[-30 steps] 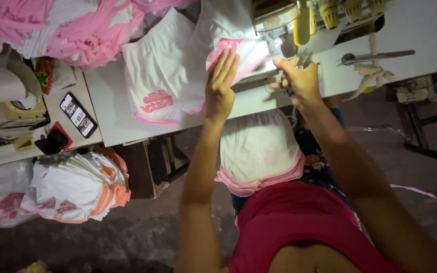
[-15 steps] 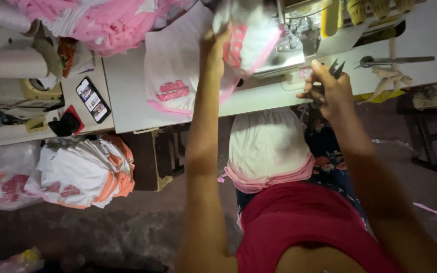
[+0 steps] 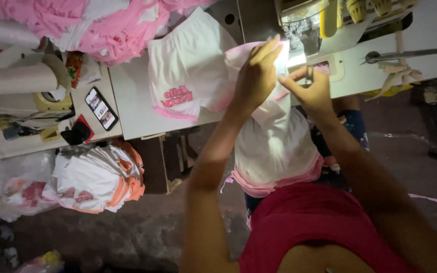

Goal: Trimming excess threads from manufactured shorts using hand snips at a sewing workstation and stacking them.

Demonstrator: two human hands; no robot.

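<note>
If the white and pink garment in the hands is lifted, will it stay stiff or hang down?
The garment probably flops: it drapes off the table edge. It seems light; the left hand pins it with fingers alone.

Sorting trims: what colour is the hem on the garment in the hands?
Pink, on white garment; head view.

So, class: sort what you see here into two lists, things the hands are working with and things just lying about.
In hand:
left hand on the white and pink garment
right hand pinching small snips
sewing machine

Lying about:
phone
pink fabric pile
folded white and orange bundle
scissors
</note>
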